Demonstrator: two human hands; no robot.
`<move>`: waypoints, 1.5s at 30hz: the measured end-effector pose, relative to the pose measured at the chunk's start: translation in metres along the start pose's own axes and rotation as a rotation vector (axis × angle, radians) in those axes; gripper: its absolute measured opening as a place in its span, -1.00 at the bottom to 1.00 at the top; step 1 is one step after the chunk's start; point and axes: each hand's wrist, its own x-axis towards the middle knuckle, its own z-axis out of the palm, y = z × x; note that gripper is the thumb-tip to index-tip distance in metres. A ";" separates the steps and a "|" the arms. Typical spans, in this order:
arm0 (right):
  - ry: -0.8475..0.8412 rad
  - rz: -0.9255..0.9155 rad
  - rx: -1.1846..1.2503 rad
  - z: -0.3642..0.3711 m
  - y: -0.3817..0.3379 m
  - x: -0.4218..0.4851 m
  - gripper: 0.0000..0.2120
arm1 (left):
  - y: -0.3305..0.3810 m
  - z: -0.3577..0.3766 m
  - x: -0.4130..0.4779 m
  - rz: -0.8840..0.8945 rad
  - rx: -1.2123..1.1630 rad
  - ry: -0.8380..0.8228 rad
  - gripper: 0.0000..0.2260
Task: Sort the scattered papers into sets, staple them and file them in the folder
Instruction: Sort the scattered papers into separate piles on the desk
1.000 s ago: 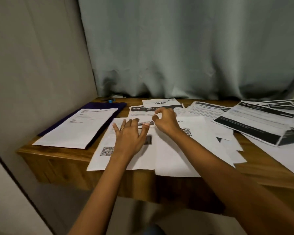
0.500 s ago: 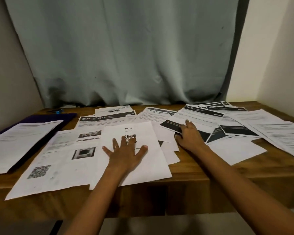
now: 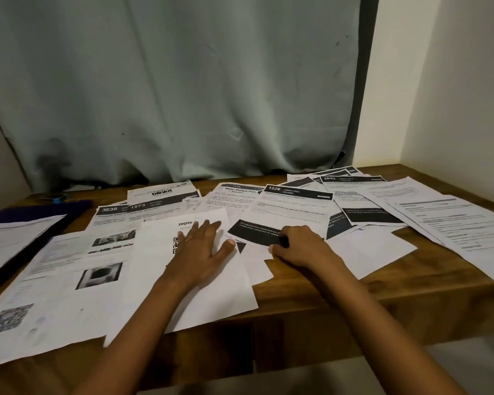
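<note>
I see the left hand spread flat on the zepto sheet, right hand curled, pinching the black-banded sheet, wooden desk strewn with papers.

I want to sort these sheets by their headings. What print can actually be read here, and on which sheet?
"blinkit": far sheet
"3638", "1573": dark-banded sheets
"zepto": sheet under left hand
"Water Potted Plan", cut off: checklist sheet
"1226": dark-header sheet
"2692": far right sheet
Body text and QR codes: too blurred.
</note>
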 end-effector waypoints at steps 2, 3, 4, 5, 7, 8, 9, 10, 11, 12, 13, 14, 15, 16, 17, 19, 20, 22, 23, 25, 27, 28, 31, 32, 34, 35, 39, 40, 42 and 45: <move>-0.008 -0.003 0.063 -0.002 0.000 -0.012 -0.52 | 0.005 0.007 0.004 0.078 -0.015 0.010 -0.40; -0.007 0.001 0.101 -0.002 0.001 -0.015 -0.51 | 0.008 0.011 0.005 0.108 -0.006 0.009 -0.40; -0.005 0.007 0.149 -0.001 0.002 -0.017 -0.52 | 0.010 0.016 0.007 0.128 0.010 0.002 -0.40; 0.005 0.017 0.212 0.000 0.003 -0.018 -0.55 | 0.012 0.020 0.008 0.139 0.030 -0.011 -0.38; 0.085 0.067 0.341 0.001 0.007 -0.015 -0.61 | 0.013 0.027 0.009 0.147 0.071 -0.050 -0.32; 0.164 0.114 0.357 0.001 0.010 -0.011 -0.60 | 0.012 0.030 0.009 0.146 0.080 -0.072 -0.30; 0.242 0.175 0.313 0.000 0.014 -0.007 -0.55 | 0.010 0.032 0.009 0.140 0.080 -0.093 -0.29; 0.288 0.246 0.235 -0.001 0.018 -0.003 -0.50 | 0.009 0.034 0.009 0.130 0.077 -0.108 -0.31; 0.294 0.319 0.165 -0.002 0.022 0.001 -0.44 | 0.008 0.035 0.010 0.120 0.075 -0.116 -0.36; 0.265 0.384 0.134 -0.003 0.024 0.003 -0.40 | 0.007 0.035 0.010 0.115 0.076 -0.117 -0.41; 0.224 0.429 0.129 -0.003 0.025 0.006 -0.37 | 0.007 0.036 0.010 0.114 0.079 -0.115 -0.45; 0.195 0.452 0.126 -0.003 0.025 0.007 -0.34 | 0.008 0.035 0.009 0.113 0.083 -0.114 -0.46; 0.181 0.464 0.116 -0.003 0.024 0.009 -0.31 | 0.009 0.036 0.009 0.111 0.086 -0.115 -0.47; 0.181 0.472 0.112 -0.002 0.024 0.011 -0.28 | 0.009 0.035 0.009 0.110 0.086 -0.116 -0.47; 0.183 0.480 0.122 -0.002 0.024 0.014 -0.24 | 0.009 0.036 0.009 0.108 0.085 -0.116 -0.46; 0.194 0.508 0.184 -0.003 0.025 0.019 -0.21 | 0.009 0.035 0.009 0.108 0.084 -0.115 -0.44; 0.211 0.516 0.227 -0.004 0.027 0.022 -0.22 | 0.009 0.035 0.009 0.106 0.079 -0.116 -0.45; 0.251 0.504 0.312 -0.006 0.031 0.025 -0.35 | 0.009 0.035 0.008 0.105 0.068 -0.114 -0.48; 0.268 0.487 0.338 -0.006 0.033 0.025 -0.48 | 0.009 0.035 0.008 0.106 0.066 -0.111 -0.48; 0.296 0.445 0.344 -0.009 0.037 0.026 -0.78 | 0.010 0.035 0.007 0.105 0.058 -0.100 -0.47; 0.324 0.420 0.352 -0.016 0.041 0.027 -0.92 | 0.010 0.034 0.006 0.094 0.015 -0.084 -0.45; 0.337 0.416 0.373 -0.022 0.044 0.029 -0.86 | 0.011 0.033 0.005 0.089 -0.013 -0.074 -0.43; 0.321 0.424 0.442 -0.045 0.054 0.027 -0.67 | 0.012 0.031 0.003 0.083 -0.035 -0.061 -0.41; 0.304 0.421 0.471 -0.053 0.059 0.026 -0.63 | 0.012 0.031 0.003 0.081 -0.021 -0.068 -0.41; 0.251 0.412 0.503 -0.066 0.068 0.021 -0.60 | 0.013 0.031 0.003 0.076 0.011 -0.086 -0.41; 0.217 0.410 0.489 -0.070 0.072 0.017 -0.60 | 0.013 0.030 0.002 0.075 0.017 -0.093 -0.41; 0.150 0.422 0.383 -0.073 0.087 0.007 -0.56 | 0.013 0.028 0.002 0.076 0.007 -0.109 -0.43; 0.146 0.421 0.349 -0.070 0.090 0.005 -0.56 | 0.013 0.028 0.003 0.077 0.012 -0.109 -0.43; 0.142 0.417 0.300 -0.064 0.094 0.002 -0.63 | 0.014 0.028 0.003 0.078 0.022 -0.108 -0.43; 0.171 0.412 0.279 -0.053 0.096 -0.002 -0.65 | 0.015 0.028 0.004 0.080 0.025 -0.119 -0.43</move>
